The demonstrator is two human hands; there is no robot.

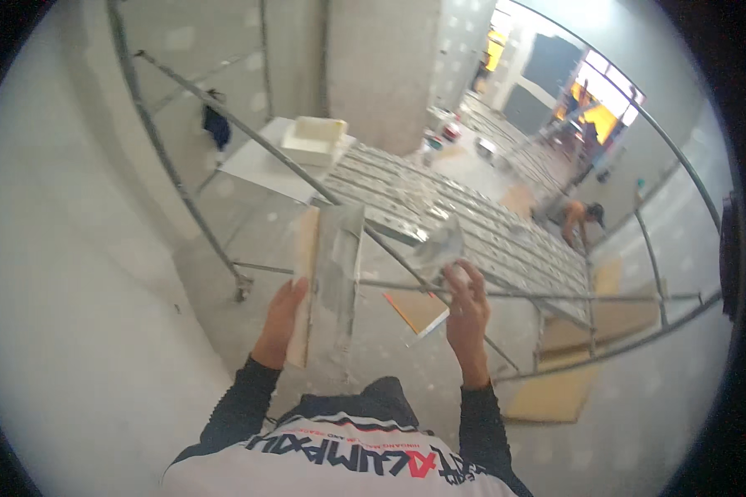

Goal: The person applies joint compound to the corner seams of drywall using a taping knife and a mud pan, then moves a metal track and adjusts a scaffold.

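The person stood high on a scaffold, looking down past their own chest at both hands. The left hand (283,319) was closed around the lower left edge of a plasterer's hawk (331,277), a long flat board with a pale wooden side and a face smeared with grey filler; the board stood nearly on edge, tilted slightly toward the right. The right hand (467,311) gripped a taping knife (438,247), fingers curled about its handle, with the wide metal blade pointing up and to the left, coated in the same grey compound. Blade and board were apart, with a clear gap between them.

A diagonal scaffold brace (249,132) ran from the upper left down between the two hands, and a horizontal rail (555,296) crossed behind the right hand. Far below lay a floor covered with rows of shiny metal framing (439,203). At the upper left edge of those rows a pale box (315,137) sat on a stack of white boards (261,161). Near the right edge of the framing another person (578,217) was bent over. Tan sheets (555,393) lay on the floor at lower right.
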